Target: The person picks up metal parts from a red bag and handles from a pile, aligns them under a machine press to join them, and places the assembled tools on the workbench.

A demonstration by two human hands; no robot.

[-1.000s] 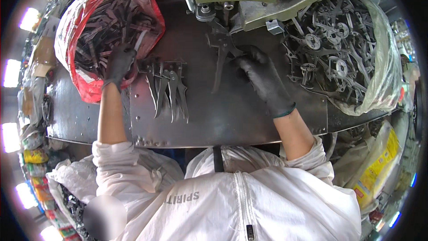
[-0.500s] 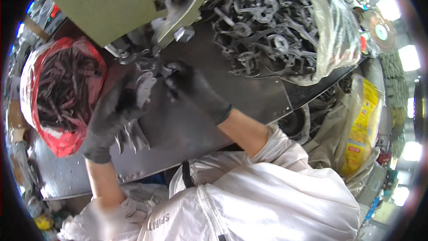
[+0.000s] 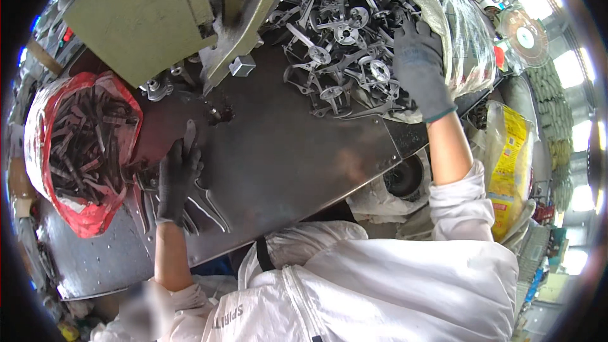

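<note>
My left hand [image 3: 175, 183], in a dark grey glove, is closed on a thin grey metal lever [image 3: 189, 132] whose flat end sticks out past the fingers. It is low over the table, beside several curved metal levers [image 3: 209, 208] lying near the front edge. My right hand [image 3: 419, 66], gloved too, reaches out with its fingers extended onto the right side of a heap of grey metal castings [image 3: 345, 35] with ring-shaped hubs and arms. Nothing shows in its grasp; the fingertips are partly lost among the castings.
An olive-green machine [image 3: 139, 19] overhangs the table's back, with a metal hex piece [image 3: 242, 65] on its side. At left stands a red-and-white bag [image 3: 95, 225] of dark lever parts. A whitish woven sack [image 3: 453, 22] borders the castings. The dark metal tabletop [image 3: 285, 158] has a bent-looking front edge.
My right hand has left the spot under the machine and moved right to the castings. My left hand has drawn back toward the loose levers, a lever in it.
</note>
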